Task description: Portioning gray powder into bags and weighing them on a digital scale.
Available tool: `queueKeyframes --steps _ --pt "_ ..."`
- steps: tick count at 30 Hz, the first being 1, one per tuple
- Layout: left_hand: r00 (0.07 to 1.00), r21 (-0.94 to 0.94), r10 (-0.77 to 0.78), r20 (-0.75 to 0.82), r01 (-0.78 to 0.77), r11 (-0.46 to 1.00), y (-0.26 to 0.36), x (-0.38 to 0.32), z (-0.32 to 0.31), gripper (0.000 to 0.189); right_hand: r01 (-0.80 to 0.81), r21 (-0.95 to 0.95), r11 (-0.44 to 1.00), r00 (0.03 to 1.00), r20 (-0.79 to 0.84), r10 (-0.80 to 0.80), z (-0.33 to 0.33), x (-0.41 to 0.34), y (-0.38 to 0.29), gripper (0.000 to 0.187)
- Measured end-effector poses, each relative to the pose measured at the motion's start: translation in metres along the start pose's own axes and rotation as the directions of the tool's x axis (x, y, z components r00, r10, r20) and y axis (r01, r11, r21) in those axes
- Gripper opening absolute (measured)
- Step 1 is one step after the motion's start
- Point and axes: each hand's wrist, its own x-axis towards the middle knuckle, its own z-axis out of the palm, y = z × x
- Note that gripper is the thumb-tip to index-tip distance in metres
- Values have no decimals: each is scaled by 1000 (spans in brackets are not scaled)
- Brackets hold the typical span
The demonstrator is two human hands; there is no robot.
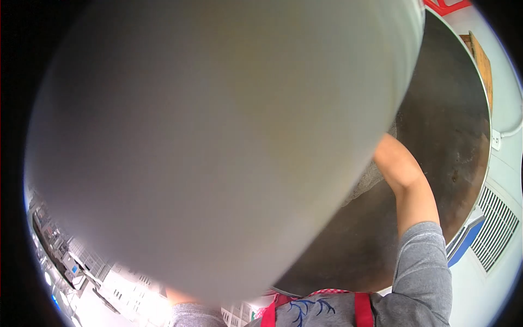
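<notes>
A large, blurred pale-grey object fills most of the view, very close to the camera; I cannot tell what it is. My right forearm reaches over a big round dark metal surface with a thin light rim, perhaps a wide pan. Behind the blurred object that arm disappears, so my right hand is out of view. Beside the forearm shows part of a grey cloth on the dark metal. Only the sleeve and a bit of my left arm appear at the lower left; the left hand is hidden too.
On the right are a wall vent, a wall socket, a wooden board and a blue-sided object. A red object is at the top. White perforated crates or panels stand at lower left in bright light.
</notes>
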Motion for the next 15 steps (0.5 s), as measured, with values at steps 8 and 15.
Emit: queueKeyframes --steps 8,15 --pt "994 43 101 -37 -100 994 -15 0 -7 23 525 -52 849 850 80 -521 -28 -121 -78 23" --pt "996 60 61 58 -65 996 -9 6 -8 22 118 -381 917 971 -147 -187 -42 48 35 28"
